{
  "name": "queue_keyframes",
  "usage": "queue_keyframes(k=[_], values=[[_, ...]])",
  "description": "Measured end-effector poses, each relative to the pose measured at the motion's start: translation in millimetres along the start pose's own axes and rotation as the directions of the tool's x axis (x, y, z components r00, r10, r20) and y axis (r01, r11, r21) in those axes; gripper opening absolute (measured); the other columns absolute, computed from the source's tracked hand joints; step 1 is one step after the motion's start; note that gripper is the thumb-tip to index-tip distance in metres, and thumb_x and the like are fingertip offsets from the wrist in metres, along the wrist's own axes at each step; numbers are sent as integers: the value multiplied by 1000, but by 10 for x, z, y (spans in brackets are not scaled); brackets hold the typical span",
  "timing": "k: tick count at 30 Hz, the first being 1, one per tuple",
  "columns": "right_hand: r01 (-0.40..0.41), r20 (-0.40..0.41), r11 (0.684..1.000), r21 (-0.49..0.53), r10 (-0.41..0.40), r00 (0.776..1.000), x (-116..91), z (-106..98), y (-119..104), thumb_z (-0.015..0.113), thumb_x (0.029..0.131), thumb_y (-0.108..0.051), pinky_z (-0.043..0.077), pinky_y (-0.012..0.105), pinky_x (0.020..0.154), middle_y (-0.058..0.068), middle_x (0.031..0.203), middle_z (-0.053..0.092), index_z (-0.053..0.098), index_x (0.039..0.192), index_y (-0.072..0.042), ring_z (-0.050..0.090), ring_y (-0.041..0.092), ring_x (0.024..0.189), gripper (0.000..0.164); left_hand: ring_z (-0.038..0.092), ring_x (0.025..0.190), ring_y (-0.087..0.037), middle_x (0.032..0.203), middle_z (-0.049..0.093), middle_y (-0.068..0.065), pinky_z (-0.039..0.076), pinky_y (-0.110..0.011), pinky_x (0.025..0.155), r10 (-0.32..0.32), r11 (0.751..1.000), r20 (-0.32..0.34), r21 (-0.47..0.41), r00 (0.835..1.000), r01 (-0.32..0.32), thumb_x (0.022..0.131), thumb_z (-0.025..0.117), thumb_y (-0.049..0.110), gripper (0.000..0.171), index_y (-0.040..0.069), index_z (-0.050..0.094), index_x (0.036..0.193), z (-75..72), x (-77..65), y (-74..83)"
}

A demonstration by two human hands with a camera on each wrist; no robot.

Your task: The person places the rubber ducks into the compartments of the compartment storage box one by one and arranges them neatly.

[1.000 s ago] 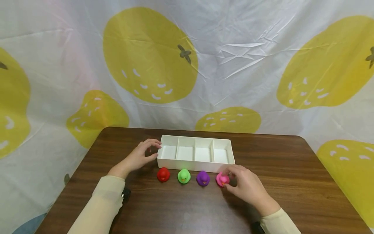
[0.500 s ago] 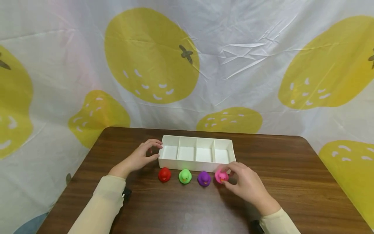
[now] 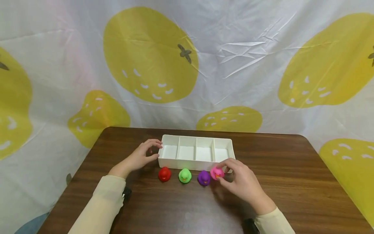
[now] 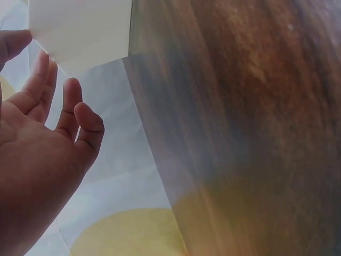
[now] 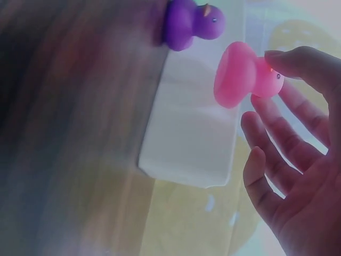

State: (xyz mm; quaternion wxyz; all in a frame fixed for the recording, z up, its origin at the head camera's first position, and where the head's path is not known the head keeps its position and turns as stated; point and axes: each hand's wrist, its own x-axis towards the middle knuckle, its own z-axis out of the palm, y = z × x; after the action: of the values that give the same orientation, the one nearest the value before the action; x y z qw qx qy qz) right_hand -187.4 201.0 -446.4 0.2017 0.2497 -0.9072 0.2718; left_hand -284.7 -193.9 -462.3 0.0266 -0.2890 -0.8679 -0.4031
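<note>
My right hand [image 3: 243, 180] pinches a pink rubber duck [image 3: 217, 173] by its head between thumb and fingertips, in front of the white divided tray [image 3: 195, 164]. Its flat base shows raised off the table in the right wrist view, where the other fingers spread loosely. Beside it stands a purple rubber duck [image 5: 184, 24]. At the tray's left end, my left hand [image 3: 141, 156] has its thumb and fingertips right at the end wall, fingers relaxed. A green rubber duck [image 3: 185, 175] and a red rubber duck [image 3: 164, 174] stand in a row before the tray.
The tray has several compartments with nothing in them. A dark brown wooden table [image 3: 181, 208] carries everything, its rounded far edge close to a white hanging cloth [image 3: 242, 58] printed with yellow fruit.
My right hand has moved left and slightly away from me, lifting the pink duck towards the tray's front wall. My left hand stays at the tray's end.
</note>
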Motion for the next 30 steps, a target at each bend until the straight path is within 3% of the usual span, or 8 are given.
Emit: queue_keyframes(k=[7, 23, 30], values=[[30, -30, 999, 10, -30, 999, 97, -17, -76, 87, 75, -15, 47, 25, 66, -13, 89, 66, 70, 102, -24, 58, 5, 81, 33, 54, 109, -33, 142, 56, -21, 43, -38, 90, -7, 1000, 2, 7, 1000, 7, 93, 70, 0, 30, -3, 64, 122, -12, -6, 22], [34, -33, 997, 64, -32, 999, 275, 62, -201, 89, 77, -19, 48, 27, 74, -13, 98, 70, 72, 104, -22, 62, 11, 87, 31, 54, 110, -33, 142, 56, -21, 43, -38, 91, -3, 1000, -3, 13, 1000, 3, 94, 70, 2, 31, -3, 63, 123, 12, -17, 3], [26, -31, 996, 83, -24, 999, 360, 92, -298, 89, 78, -20, 50, 30, 80, -12, 98, 69, 72, 104, -21, 64, 12, 91, 32, 54, 102, -31, 143, 55, -21, 42, -39, 91, -23, 1000, 3, 18, 1000, 23, 93, 70, 1, 30, -2, 64, 123, 2, -22, 18]])
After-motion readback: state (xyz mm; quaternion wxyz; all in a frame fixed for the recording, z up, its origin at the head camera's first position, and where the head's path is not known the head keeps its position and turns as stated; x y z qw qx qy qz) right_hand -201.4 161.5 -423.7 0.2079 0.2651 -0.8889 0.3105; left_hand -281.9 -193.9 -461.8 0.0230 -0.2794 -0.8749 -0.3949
